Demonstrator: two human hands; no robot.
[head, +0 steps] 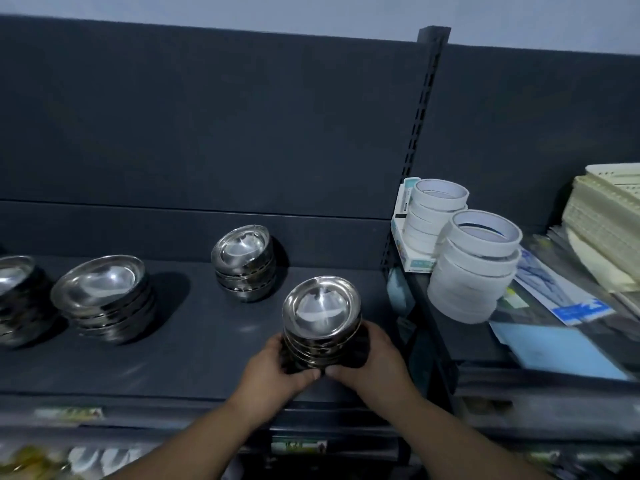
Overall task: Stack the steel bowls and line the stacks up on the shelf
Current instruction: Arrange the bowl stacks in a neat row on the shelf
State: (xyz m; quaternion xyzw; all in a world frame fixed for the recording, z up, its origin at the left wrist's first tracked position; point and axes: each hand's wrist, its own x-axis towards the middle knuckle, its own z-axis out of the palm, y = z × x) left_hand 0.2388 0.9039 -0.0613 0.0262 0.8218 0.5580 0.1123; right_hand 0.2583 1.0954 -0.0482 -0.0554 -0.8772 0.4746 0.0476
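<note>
Head view. Dark grey shelf (194,362) with matching back panel (214,133), pale wall above. White tape rolls (476,268) on the adjoining bay, right. Near stack of steel bowls (321,311) at the shelf's front right, clasped from both sides by left hand (277,370) and right hand (375,362), fingers curled round the lower bowls. Further stacks: small stack (244,263) behind, wide stack (104,294) left, edge stack (14,296) cut off by the frame.

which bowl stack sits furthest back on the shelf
The small stack by the back panel; the held stack, the wide stack and the cut-off stack at far left all sit further forward.
</note>
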